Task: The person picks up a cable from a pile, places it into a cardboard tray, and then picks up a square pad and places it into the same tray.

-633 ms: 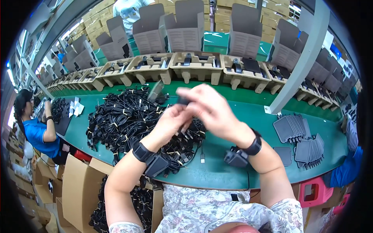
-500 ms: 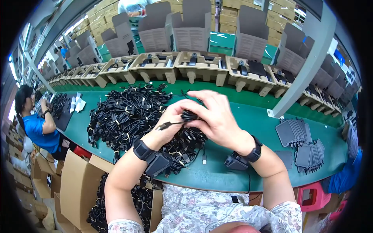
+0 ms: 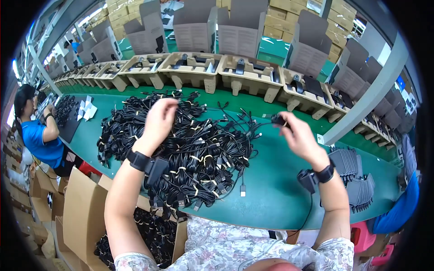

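Observation:
A big heap of bundled black cables [image 3: 181,149], tied with pale bands, covers the left and middle of the green table. My left hand [image 3: 159,121] is over the heap's far part. Its fingers bend to the right and are slightly blurred, so I cannot tell whether they touch a cable. Off to the right of the heap, my right hand [image 3: 298,137] is raised above the table. Thumb and fingers close round a small black cable bundle [image 3: 279,119], mostly hidden by the hand; a plug end sticks out to the left.
Moulded trays [image 3: 253,81] with upright grey lids line the table's back. Flat grey pieces [image 3: 359,189] lie stacked at right, by a slanted metal post [image 3: 361,90]. An open carton [image 3: 83,212] of cables stands below left. A co-worker [image 3: 38,131] sits at far left.
My hands, together around a cable bundle before, have parted. The right one has moved right with a bundle; the left has moved left over the heap. The view has shifted slightly.

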`<action>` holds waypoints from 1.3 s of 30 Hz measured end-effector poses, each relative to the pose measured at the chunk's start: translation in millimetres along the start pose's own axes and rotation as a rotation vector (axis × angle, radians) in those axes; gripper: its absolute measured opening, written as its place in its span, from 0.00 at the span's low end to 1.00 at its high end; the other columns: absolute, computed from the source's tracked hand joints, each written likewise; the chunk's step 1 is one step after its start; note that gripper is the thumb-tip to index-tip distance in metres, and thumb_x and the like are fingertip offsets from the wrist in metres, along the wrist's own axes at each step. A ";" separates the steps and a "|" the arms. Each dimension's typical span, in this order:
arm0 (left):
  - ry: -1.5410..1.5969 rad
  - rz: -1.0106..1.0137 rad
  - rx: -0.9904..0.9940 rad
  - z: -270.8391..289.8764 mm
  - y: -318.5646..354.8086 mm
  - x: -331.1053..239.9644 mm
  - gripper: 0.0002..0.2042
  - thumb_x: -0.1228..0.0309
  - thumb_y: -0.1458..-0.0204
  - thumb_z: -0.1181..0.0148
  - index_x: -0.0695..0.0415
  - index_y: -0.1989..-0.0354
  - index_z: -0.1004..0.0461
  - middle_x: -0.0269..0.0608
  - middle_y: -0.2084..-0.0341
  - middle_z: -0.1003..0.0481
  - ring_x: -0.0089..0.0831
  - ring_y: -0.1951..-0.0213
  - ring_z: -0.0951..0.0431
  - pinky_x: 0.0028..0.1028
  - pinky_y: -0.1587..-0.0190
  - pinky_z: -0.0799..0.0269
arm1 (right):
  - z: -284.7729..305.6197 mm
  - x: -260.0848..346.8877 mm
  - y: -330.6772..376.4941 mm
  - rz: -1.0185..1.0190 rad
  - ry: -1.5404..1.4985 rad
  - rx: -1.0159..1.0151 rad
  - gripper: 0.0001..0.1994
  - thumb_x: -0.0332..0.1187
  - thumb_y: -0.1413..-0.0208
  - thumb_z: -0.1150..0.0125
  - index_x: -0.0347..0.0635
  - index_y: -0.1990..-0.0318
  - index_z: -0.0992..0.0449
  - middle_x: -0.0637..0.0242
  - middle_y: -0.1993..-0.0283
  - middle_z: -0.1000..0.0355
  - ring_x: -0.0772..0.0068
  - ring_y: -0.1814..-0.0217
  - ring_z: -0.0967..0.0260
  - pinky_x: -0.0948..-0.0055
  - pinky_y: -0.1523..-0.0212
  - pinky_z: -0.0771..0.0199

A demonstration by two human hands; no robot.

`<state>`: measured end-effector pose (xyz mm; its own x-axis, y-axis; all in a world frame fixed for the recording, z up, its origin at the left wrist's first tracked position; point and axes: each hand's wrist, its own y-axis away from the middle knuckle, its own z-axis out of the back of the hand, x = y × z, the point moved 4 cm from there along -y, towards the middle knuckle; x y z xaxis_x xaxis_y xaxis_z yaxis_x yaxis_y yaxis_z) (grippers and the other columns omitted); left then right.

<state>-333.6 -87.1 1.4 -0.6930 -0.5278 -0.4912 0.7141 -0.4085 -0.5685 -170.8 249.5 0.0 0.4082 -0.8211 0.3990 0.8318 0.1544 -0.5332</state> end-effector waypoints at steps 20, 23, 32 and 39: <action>0.005 -0.080 -0.034 -1.0 13.2 34.5 0.06 0.83 0.53 0.47 0.59 0.68 0.27 0.40 0.69 0.30 0.34 0.64 0.29 0.26 0.61 0.33 | 34.3 -139.0 -128.9 -0.118 1.259 0.147 0.08 0.32 0.49 0.46 0.41 0.64 0.26 0.56 0.64 0.25 0.59 0.61 0.25 0.61 0.61 0.27; 0.030 -0.049 -0.027 0.3 12.3 37.7 0.06 0.83 0.53 0.47 0.59 0.68 0.27 0.40 0.69 0.30 0.34 0.64 0.28 0.26 0.61 0.33 | 10.0 -147.7 -150.4 -0.165 1.240 0.216 0.07 0.31 0.48 0.49 0.40 0.65 0.27 0.54 0.63 0.25 0.57 0.59 0.26 0.60 0.60 0.27; 0.039 -0.044 -0.041 -3.4 7.6 36.2 0.07 0.83 0.54 0.48 0.59 0.68 0.27 0.40 0.68 0.29 0.34 0.64 0.28 0.26 0.60 0.32 | -5.1 -220.0 -148.9 -0.679 0.622 -0.143 0.12 0.33 0.43 0.54 0.33 0.65 0.28 0.45 0.60 0.26 0.43 0.55 0.29 0.53 0.55 0.29; 0.032 -0.088 -0.070 1.3 17.3 49.6 0.06 0.83 0.54 0.48 0.59 0.70 0.27 0.41 0.70 0.28 0.37 0.63 0.27 0.29 0.59 0.31 | -12.0 -203.7 -148.8 -0.600 0.786 0.082 0.13 0.36 0.45 0.51 0.36 0.63 0.23 0.49 0.53 0.29 0.47 0.52 0.30 0.52 0.52 0.30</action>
<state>-355.5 -121.4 -31.9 -0.7562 -0.4679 -0.4575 0.6426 -0.3987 -0.6543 -382.2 387.1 -10.9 -0.4301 -0.9020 -0.0378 0.8546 -0.3932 -0.3393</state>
